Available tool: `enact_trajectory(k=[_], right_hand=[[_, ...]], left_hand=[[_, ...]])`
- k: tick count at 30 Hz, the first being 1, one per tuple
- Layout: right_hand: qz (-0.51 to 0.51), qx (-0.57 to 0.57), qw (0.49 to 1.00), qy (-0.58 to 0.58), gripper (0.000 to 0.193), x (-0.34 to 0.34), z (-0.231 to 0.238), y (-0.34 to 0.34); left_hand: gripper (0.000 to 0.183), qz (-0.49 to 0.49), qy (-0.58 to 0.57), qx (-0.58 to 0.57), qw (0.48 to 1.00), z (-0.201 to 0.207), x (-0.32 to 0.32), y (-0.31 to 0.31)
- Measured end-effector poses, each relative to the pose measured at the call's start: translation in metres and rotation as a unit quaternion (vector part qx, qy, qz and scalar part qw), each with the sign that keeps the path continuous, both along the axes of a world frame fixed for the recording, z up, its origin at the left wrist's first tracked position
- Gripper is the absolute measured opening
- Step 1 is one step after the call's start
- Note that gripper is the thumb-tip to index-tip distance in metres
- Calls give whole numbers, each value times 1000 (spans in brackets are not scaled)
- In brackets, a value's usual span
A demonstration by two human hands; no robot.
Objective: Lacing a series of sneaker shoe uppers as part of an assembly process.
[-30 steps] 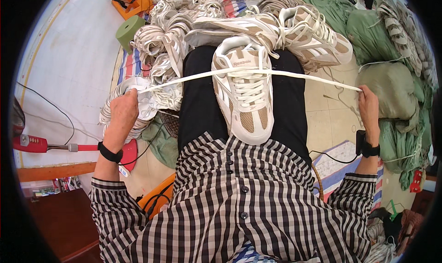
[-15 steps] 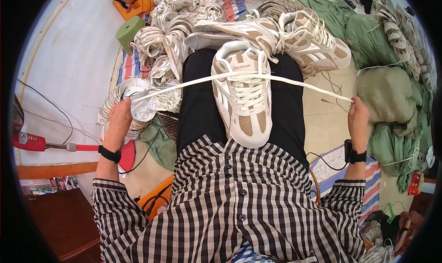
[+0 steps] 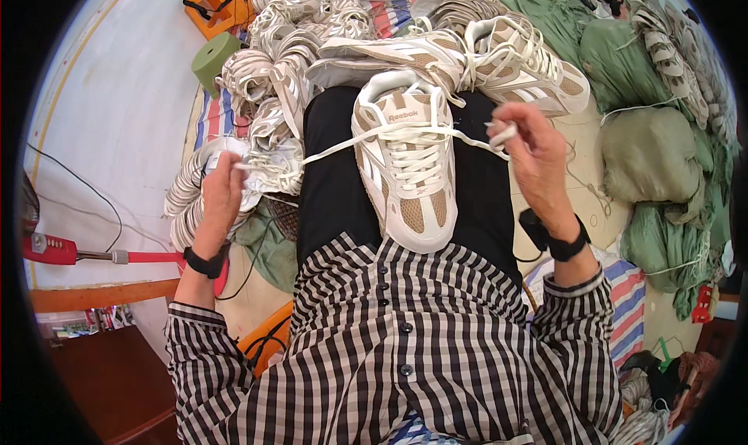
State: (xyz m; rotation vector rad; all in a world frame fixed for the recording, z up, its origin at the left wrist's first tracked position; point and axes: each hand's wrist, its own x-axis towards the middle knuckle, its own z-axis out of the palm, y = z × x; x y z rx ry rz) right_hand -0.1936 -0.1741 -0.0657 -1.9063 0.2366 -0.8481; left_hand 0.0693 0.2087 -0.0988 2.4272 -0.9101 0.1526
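A beige and white sneaker [image 3: 427, 211] rests on my black-trousered lap with its toe toward me. Its cream shoelace [image 3: 336, 147] is threaded through the eyelets, and the two free ends stretch out to either side from the top of the lacing. My left hand [image 3: 224, 192], left of the shoe, pinches one lace end between closed fingers. On the right, my raised right hand [image 3: 536, 157] has its fingers curled around the other end, slightly blurred. Both lengths sag a little.
More sneakers [image 3: 530, 67] lie beyond my knees, beside a heap of shoe pieces [image 3: 269, 63] at the far left. A green stool [image 3: 214, 62] stands left of the heap. Green sacks [image 3: 650, 161] line the right side. A red-handled pole [image 3: 148, 256] lies at my left.
My right hand has come inward and upward toward the shoe with its lace end. The left hand has shifted slightly inward. The lace, taut before, has slackened.
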Motion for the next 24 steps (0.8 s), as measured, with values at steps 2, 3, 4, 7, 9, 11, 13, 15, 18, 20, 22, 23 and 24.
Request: enact_trajectory(k=[2,3,4,7,9,11,13,15,18,20,22,23,24], right_hand=[[15,20,1000,-4,14,19,0,5],[38,50,998,-4,12,29,-4,7],[57,76,995,-1,9,35,-5,9],[45,-3,999,18,6,45,-7,14],[39,-2,999,24,7,47,-7,15],[33,8,998,51,7,47,-9,16],[37,4,998,46,7,47,-12,17],[39,1,998,40,7,46,-16,17],[59,35,996,50,9,45,-18,13],[78,85,992,49,10,48,-17,11],[97,82,990,64,10,52,-11,7],[116,79,987,79,10,54,-8,5],[117,80,987,79,10,56,-6,3]], left_hand=[[10,-36,32,-53,997,18,-22,-39],[10,-67,61,-102,991,28,-33,-56],[10,-68,63,-104,990,36,-43,-74],[11,-156,31,-178,971,54,-66,-121],[10,-152,136,-281,938,57,-75,-146],[10,-168,158,-296,927,52,-79,-164],[8,-155,163,-258,940,51,-87,-170],[10,-185,143,-221,947,40,-90,-172],[10,-182,150,-213,948,33,-96,-172],[10,-183,141,-219,948,27,-96,-171],[11,-168,166,-232,944,23,-94,-169],[11,-167,165,-231,944,23,-94,-169],[11,-163,194,-259,932,22,-95,-170]])
